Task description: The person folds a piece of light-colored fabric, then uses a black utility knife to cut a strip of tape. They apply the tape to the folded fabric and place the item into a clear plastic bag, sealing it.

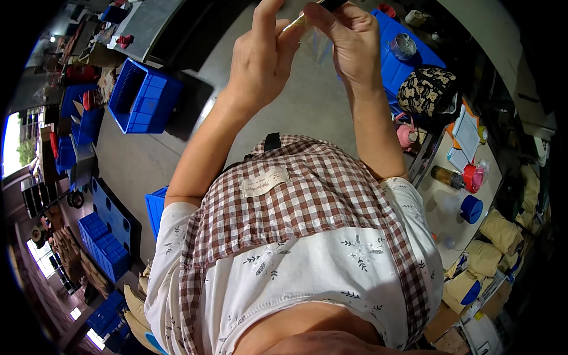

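Note:
Both my hands are raised close together at the top edge of the view, partly cut off. My left hand [258,62] is closed, thumb and fingers pinching a thin shiny gold-coloured strip [294,23]. My right hand [357,44] pinches a small black piece [332,4] between thumb and fingers; its far end lies out of view. The strip and black piece meet near my right thumb, and I cannot tell whether they are one thing. Clear plastic film [318,46] hangs below the fingers, between the hands.
An open blue crate [145,97] stands on the floor at left. On the right are a blue bin [384,59], a patterned black bag [429,92], a pink bottle [406,135] and a table [435,198] bearing a clipboard [465,137] and jars. Stuffed sacks [500,231] lie beyond it.

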`<state>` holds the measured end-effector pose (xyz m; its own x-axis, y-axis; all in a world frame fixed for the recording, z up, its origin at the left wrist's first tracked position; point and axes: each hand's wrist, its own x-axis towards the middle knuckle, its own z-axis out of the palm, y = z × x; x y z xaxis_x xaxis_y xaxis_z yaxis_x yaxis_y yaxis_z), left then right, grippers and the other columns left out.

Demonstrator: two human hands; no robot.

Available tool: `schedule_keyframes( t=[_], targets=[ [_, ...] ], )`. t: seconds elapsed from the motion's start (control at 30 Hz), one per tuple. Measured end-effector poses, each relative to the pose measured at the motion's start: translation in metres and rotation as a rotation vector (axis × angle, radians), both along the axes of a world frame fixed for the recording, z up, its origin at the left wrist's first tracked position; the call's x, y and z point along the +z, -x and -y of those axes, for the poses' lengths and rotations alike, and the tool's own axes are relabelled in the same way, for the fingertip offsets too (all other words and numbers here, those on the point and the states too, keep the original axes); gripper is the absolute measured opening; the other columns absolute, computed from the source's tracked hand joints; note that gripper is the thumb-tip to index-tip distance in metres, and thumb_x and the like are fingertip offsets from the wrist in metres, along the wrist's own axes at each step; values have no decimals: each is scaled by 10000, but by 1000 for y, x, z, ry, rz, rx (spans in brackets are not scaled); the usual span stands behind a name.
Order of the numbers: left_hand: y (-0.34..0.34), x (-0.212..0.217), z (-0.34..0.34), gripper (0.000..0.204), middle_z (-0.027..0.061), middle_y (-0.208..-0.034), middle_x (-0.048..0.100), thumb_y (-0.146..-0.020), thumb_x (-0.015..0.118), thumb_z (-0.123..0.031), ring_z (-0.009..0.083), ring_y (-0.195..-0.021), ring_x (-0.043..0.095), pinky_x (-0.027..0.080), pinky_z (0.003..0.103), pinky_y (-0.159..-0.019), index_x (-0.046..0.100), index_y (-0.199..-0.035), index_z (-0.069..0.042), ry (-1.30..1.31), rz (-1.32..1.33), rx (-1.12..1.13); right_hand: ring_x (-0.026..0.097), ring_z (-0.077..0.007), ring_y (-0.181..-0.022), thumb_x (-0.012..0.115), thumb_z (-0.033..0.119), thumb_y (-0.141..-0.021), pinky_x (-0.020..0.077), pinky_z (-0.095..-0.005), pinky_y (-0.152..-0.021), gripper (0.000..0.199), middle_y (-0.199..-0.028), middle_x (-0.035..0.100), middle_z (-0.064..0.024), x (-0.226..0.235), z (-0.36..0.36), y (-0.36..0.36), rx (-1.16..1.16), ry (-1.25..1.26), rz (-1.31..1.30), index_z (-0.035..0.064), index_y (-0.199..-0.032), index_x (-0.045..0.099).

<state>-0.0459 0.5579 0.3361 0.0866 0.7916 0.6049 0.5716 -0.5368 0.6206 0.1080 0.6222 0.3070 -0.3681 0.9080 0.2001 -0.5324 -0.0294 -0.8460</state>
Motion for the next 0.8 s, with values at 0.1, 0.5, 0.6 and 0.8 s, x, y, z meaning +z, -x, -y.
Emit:
schedule_keyframes(
  t=[0.1,0.5,0.6,0.8],
  targets=[
    [1,-2,2,552,53,-672,553,-1046,537,-71,143,-556,491,408,296,-553,315,-1549,-16,81,137,-42,635,-52,-857,751,136,-962,503,-197,-752,174,-966,714,16,-7,-2,0,12,-31,44,15,-1084,728],
    [11,-8,6,532,-16,-704,488,-1094,491,-199,76,-591,410,378,242,-571,289,-1564,-55,302,356,-124,612,-32,-820,769,162,-948,454,-180,-736,126,-892,714,25,10,0,-10,-7,-81,272,48,-988,733],
    [12,-4,6,539,-22,-687,467,-1095,482,-187,77,-589,401,355,241,-566,265,-1571,-56,221,262,-123,616,-35,-800,783,158,-935,456,-185,-730,118,-859,720,24,11,6,2,-64,-65,158,49,-943,741],
    [19,-1,10,535,-40,-693,417,-1104,445,-154,65,-583,360,337,235,-565,232,-1587,-70,406,623,-247,653,-107,-990,828,267,-897,469,-289,-964,340,-1067,742,-27,-3,-8,-4,120,-108,9,28,-1120,737]
  ],
)
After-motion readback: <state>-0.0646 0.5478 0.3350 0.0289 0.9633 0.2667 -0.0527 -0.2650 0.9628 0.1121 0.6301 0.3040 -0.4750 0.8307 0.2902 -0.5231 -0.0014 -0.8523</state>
